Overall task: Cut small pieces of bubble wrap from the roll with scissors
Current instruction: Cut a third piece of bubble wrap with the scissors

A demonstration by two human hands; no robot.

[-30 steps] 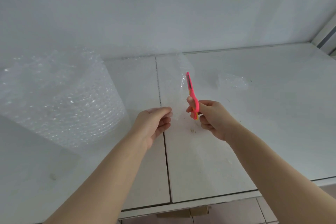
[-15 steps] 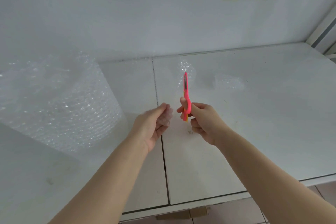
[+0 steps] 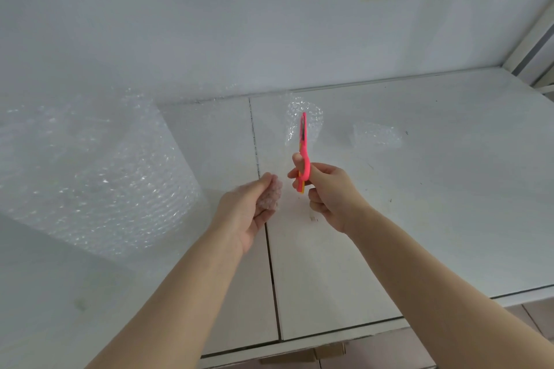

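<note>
A big roll of clear bubble wrap stands on the left of the white table. A sheet from it stretches rightwards above the table to my hands. My left hand pinches the near edge of that bubble wrap sheet, with wrap bunched over its fingers. My right hand grips pink scissors, blades pointing away and nearly shut, standing in the sheet's far part.
A small cut piece of bubble wrap lies on the table to the right of the scissors. The wall runs along the table's far edge. A seam splits the tabletop between my hands. The front edge is close below my forearms.
Both hands have drifted slightly left and together. The scissors moved further along the sheet, and the wrap now bunches over my left fingers.
</note>
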